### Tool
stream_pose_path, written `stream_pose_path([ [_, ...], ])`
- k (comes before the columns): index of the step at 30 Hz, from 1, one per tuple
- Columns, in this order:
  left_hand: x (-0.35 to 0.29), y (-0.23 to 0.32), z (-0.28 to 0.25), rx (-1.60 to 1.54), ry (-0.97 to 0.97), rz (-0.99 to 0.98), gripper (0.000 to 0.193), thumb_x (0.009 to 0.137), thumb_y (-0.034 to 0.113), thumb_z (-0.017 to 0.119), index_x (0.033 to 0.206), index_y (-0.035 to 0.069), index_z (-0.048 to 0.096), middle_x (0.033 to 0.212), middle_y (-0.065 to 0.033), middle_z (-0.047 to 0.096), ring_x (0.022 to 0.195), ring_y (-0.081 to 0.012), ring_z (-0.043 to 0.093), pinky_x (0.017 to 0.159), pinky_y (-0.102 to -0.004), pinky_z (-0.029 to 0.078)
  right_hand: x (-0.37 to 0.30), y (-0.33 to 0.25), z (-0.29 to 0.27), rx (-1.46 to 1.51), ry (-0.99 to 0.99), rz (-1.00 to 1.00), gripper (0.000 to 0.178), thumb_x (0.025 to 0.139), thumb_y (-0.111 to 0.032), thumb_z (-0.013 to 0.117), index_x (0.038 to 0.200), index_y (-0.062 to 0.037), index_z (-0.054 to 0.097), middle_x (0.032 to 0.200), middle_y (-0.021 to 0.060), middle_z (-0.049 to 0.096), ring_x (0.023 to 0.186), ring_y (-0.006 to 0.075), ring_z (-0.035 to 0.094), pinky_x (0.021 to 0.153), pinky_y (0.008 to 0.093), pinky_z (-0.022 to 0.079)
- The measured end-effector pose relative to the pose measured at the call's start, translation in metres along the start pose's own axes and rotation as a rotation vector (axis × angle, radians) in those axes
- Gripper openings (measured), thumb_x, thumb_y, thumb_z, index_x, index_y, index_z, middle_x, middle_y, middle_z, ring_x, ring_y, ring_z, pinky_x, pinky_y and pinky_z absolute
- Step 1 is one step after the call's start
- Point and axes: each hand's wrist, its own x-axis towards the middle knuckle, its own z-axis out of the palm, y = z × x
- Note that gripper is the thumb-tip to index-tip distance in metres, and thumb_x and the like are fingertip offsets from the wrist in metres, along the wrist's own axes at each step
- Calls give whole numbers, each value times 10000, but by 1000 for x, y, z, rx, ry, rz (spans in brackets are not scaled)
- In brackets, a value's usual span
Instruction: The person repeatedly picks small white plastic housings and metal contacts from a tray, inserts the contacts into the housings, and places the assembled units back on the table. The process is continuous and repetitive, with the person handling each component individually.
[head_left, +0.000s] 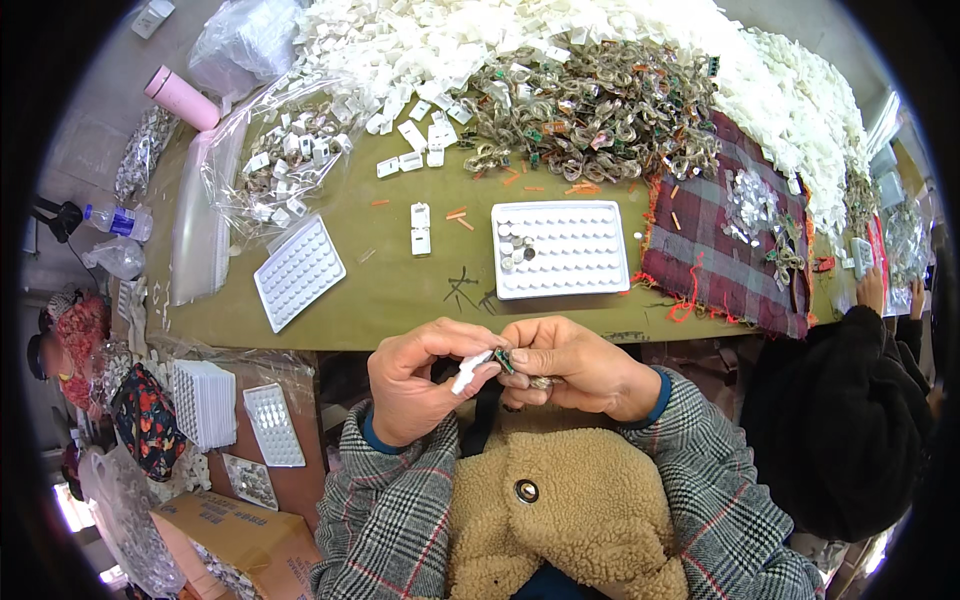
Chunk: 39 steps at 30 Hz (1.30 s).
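Observation:
Before my chest, just off the table's front edge, both hands meet fingertip to fingertip. My left hand [415,385] pinches a small white plastic casing [468,373]. Against it, my right hand [585,368] grips a small green circuit board [504,361], and part of a clear coil shows under its fingers. On the table ahead lies a white dimpled tray [600,290] with several small round cells [515,250] in its left pockets. Left of it are a white casing pair [420,230] and a second dimpled tray [300,272], tilted.
A heap of coiled wires with boards [600,115] and mounds of white casings [400,40] cover the far side. At right lies a plaid cloth [700,230]; a co-worker's dark sleeve [840,420] is beyond. A pink bottle [182,98] and cardboard box [240,535] are left.

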Motion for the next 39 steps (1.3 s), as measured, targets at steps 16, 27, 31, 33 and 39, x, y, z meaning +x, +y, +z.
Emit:
stream_pose_path([
  [16, -16, -4, 28, -249, 433, -231, 349, 806, 136, 800, 1046, -38, 616, 992, -146, 701, 746, -157, 661, 614, -251, 540, -5, 7, 23, -333, 213, -474, 107, 967, -122, 624, 1002, -27, 589, 792, 11, 609, 668, 62, 539, 583, 199, 436],
  [27, -24, -2, 23, -561, 297, -411, 231, 855, 44, 729, 1051, -55, 659, 903, -109, 689, 728, -167, 687, 626, -267, 607, -15, -3, 48, -822, 342, -349, 70, 925, -51, 634, 923, 6, 593, 817, 31, 617, 743, 89, 572, 635, 240, 453],
  [31, -25, -6, 21, -610, 271, -502, 227, 908, 89, 680, 1091, -41, 643, 952, -97, 690, 793, -169, 682, 681, -285, 599, -15, -6, 46, -1502, 344, -606, 124, 830, -33, 677, 921, 24, 614, 840, 90, 617, 815, 214, 609, 771, 336, 461],
  [33, -24, -8, 21, -652, 298, -511, 233, 928, 104, 658, 1117, -30, 632, 979, -89, 689, 827, -168, 678, 711, -291, 590, -10, -2, 44, -1748, 339, -847, 209, 779, -68, 709, 950, 25, 632, 864, 91, 604, 837, 244, 591, 831, 387, 422],
  [39, -21, -13, 20, -801, 396, -426, 172, 919, 8, 639, 1082, -48, 651, 1011, -128, 695, 883, -187, 683, 792, -306, 586, 5, 12, 37, -2012, 421, -1164, 389, 668, -137, 743, 1022, 5, 668, 945, 71, 606, 836, 206, 590, 919, 491, 376],
])
